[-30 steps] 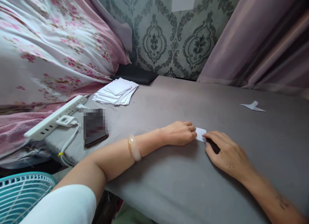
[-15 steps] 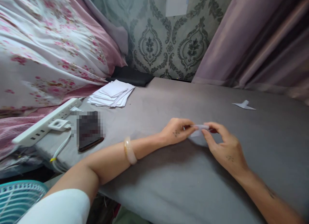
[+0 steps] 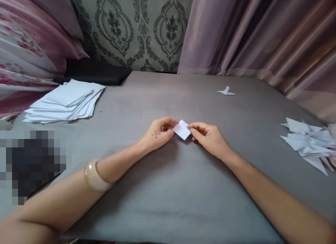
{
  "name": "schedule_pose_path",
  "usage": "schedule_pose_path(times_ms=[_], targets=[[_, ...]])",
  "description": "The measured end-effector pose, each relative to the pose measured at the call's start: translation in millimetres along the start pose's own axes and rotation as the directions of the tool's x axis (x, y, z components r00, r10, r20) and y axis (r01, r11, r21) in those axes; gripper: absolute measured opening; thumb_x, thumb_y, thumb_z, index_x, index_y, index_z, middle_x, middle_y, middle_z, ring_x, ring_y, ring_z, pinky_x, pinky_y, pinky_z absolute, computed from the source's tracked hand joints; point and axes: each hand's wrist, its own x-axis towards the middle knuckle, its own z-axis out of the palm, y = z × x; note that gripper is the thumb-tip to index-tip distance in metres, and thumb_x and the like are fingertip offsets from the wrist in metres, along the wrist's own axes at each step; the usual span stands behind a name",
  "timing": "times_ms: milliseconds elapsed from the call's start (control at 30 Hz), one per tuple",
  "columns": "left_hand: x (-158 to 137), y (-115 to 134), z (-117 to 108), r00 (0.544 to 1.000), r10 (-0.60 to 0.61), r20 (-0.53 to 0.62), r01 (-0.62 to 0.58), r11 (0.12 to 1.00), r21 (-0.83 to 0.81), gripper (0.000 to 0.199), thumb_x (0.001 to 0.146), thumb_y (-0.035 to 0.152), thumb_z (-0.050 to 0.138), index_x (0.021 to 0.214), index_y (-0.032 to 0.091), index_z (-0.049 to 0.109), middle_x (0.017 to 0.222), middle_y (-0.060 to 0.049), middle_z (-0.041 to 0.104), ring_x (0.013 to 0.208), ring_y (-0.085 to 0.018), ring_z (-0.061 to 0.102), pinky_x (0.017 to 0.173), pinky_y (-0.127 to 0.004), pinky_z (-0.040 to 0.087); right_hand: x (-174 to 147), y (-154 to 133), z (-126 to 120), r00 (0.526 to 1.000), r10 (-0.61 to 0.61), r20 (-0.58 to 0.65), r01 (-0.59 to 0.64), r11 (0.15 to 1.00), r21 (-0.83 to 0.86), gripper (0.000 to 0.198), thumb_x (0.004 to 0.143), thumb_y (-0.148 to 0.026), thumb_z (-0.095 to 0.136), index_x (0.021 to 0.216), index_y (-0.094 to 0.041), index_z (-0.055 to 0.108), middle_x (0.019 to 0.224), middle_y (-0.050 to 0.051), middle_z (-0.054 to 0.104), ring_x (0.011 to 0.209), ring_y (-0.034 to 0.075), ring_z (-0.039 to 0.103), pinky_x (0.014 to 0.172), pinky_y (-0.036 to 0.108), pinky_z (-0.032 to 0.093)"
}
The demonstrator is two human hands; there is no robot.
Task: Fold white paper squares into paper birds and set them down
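A small folded square of white paper (image 3: pixel 182 130) is held between my two hands, turned so a corner points toward me. My left hand (image 3: pixel 160 132) pinches its left corner between thumb and fingers. On the opposite corner, my right hand (image 3: pixel 207 133) grips with thumb and forefinger. The paper is just above the grey cloth surface (image 3: pixel 168 188). A bangle (image 3: pixel 96 175) circles my left forearm.
At the left lies a stack of white paper sheets (image 3: pixel 65 100), with a black folded item (image 3: pixel 97 70) behind it. One folded paper piece (image 3: pixel 226 91) stands at the back right. Several pointed folded papers (image 3: pixel 312 140) are heaped at the right edge. A pixelated dark object (image 3: pixel 36 163) sits at lower left.
The view has swung right and down, bringing the heap of folded papers into sight. The paper, edge-on and rolled-looking before, now shows a flat diamond face between my hands.
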Motion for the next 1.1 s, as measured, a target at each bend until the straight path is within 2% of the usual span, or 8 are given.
schedule_pose_path(times_ms=[67,167,267,367,500,667,833,1100], targets=[[-1.5,0.3,-1.2,0.998,0.05,0.027,-0.054,0.983,0.178,0.041,0.068,0.006,0.048,0.102,0.019,0.067,0.082,-0.001,0.062,0.063,-0.01,0.052,0.059,-0.022,0.043,-1.3,1.2,-1.7,1.0,0.015,0.026,-0.014,0.998,-0.06,0.025,0.078,-0.027,0.057,0.098,-0.019,0.069,0.075,0.001,0.067,0.063,0.012,0.058,0.06,0.026,0.046],[-2.6,-1.4,-1.0,0.988,0.147,0.054,-0.156,0.919,0.362,0.04,0.069,0.005,0.05,0.101,0.02,0.067,0.09,-0.003,0.062,0.074,-0.014,0.056,0.067,-0.026,0.047,-3.6,3.8,-2.6,0.998,-0.014,0.065,0.024,0.987,-0.16,0.031,0.077,-0.023,0.056,0.106,-0.02,0.067,0.076,0.0,0.066,0.062,0.012,0.056,0.059,0.026,0.044],[-2.3,-5.8,0.4,0.969,0.226,0.096,-0.245,0.861,0.446,0.03,0.075,0.007,0.051,0.096,0.02,0.069,0.1,-0.006,0.062,0.086,-0.017,0.058,0.076,-0.03,0.049,-6.5,6.1,-1.1,0.992,-0.115,0.047,0.124,0.942,-0.311,0.026,0.08,-0.025,0.057,0.103,-0.022,0.068,0.074,-0.001,0.063,0.062,0.012,0.055,0.063,0.027,0.045],[-2.8,-10.4,1.3,0.942,0.311,0.127,-0.331,0.794,0.509,0.024,0.082,0.01,0.051,0.095,0.019,0.069,0.106,-0.008,0.061,0.092,-0.019,0.057,0.082,-0.033,0.049,-9.9,6.7,0.3,0.975,-0.218,0.05,0.216,0.863,-0.457,0.02,0.085,-0.025,0.055,0.099,-0.024,0.07,0.088,0.001,0.064,0.067,0.012,0.056,0.066,0.027,0.044],[-4.8,-12.6,1.0,0.915,0.365,0.17,-0.394,0.728,0.561,0.021,0.083,0.015,0.056,0.099,0.017,0.068,0.108,-0.009,0.06,0.095,-0.021,0.056,0.083,-0.035,0.05,-14.0,5.6,-0.1,0.964,-0.263,0.048,0.239,0.769,-0.593,0.018,0.088,-0.029,0.057,0.099,-0.025,0.071,0.102,0.003,0.06,0.067,0.011,0.054,0.067,0.028,0.044],[-2.0,-11.4,0.6,0.946,0.298,0.127,-0.316,0.762,0.566,0.013,0.086,0.027,0.061,0.092,0.019,0.069,0.105,-0.007,0.061,0.094,-0.021,0.057,0.08,-0.034,0.049,-13.9,6.6,-2.2,0.96,-0.276,0.051,0.248,0.749,-0.614,0.018,0.09,-0.03,0.057,0.096,-0.024,0.072,0.104,0.004,0.061,0.069,0.012,0.056,0.07,0.029,0.045],[2.5,-6.6,2.5,0.981,0.185,0.064,-0.192,0.847,0.496,0.019,0.09,0.03,0.057,0.086,0.019,0.072,0.099,-0.006,0.063,0.087,-0.018,0.059,0.08,-0.032,0.048,-7.4,10.3,-3.4,0.974,-0.227,0.014,0.202,0.833,-0.514,0.02,0.09,-0.035,0.055,0.088,-0.026,0.073,0.097,0.002,0.062,0.071,0.013,0.058,0.067,0.029,0.045],[7.3,2.1,7.1,0.998,0.069,-0.006,-0.059,0.889,0.454,0.021,0.088,0.027,0.056,0.079,0.015,0.071,0.092,-0.008,0.062,0.084,-0.019,0.059,0.079,-0.033,0.047,-0.1,6.7,1.3,0.994,-0.085,-0.074,0.044,0.899,-0.436,0.022,0.086,-0.041,0.058,0.077,-0.024,0.071,0.094,0.002,0.064,0.068,0.013,0.056,0.069,0.031,0.045]])
